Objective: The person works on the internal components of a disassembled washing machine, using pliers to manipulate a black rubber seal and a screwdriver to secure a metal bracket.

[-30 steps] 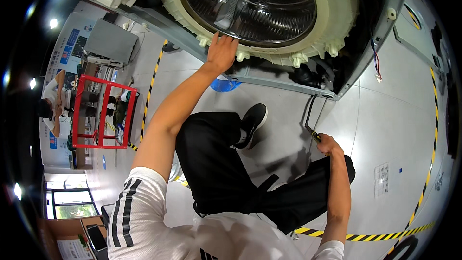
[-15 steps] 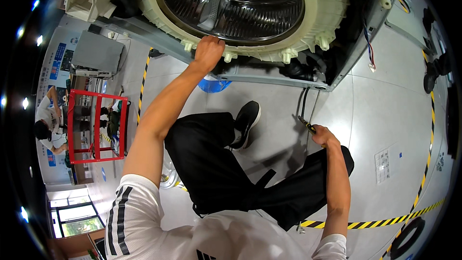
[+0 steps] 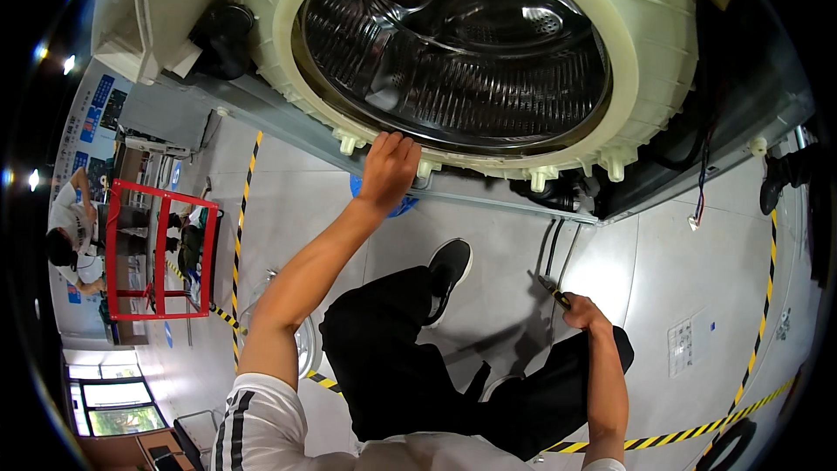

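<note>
In front of me is an opened washing machine: a cream plastic tub (image 3: 656,61) with a steel drum (image 3: 488,78) inside. My left hand (image 3: 390,170) has its fingers curled over the lower front rim of the tub, left of centre. My right hand (image 3: 588,312) is low, over my right knee, closed round the handles of yellow-and-black pliers (image 3: 555,292). Their jaws point forward and left above the floor, apart from the machine. Whether the jaws are open is too small to tell.
The metal cabinet frame (image 3: 488,201) runs below the tub. Loose wires (image 3: 699,196) hang at its right. Dark cables (image 3: 553,244) lie on the floor. A blue object (image 3: 403,207) sits under the tub. At left are a red frame (image 3: 160,249) and another person (image 3: 71,231).
The machine now appears larger and lower in view, as my viewpoint has shifted. My left hand stays on the tub rim. The pliers are still in my right hand, which appears lower.
</note>
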The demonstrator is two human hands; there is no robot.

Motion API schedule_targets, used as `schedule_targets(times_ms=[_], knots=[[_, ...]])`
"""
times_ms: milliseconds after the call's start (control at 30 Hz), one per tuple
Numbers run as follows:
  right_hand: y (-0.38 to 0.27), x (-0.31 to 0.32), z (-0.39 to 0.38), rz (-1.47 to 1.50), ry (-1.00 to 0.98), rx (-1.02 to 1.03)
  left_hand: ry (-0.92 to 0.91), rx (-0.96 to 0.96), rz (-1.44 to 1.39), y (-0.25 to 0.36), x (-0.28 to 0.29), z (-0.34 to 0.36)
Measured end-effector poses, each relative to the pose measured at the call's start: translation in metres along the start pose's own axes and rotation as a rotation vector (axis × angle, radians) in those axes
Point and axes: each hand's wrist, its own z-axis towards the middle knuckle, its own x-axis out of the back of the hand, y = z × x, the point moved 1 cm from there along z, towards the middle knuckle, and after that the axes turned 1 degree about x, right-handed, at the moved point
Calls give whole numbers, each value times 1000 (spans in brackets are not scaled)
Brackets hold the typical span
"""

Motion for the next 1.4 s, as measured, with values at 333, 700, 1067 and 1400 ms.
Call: schedule_targets(times_ms=[333,700,1067,1400], knots=[[-14,1,10,-17,-12,14,-6,91,-55,-6,-10,-10],[-20,-1,15,22,39,26,9,8,-207,15,-3,-4],[3,-6,-26,32,127,59,-143,-22,-360,75,-17,34],[-11,-3,-52,69,104,63,-313,49,-286,86,-6,40]])
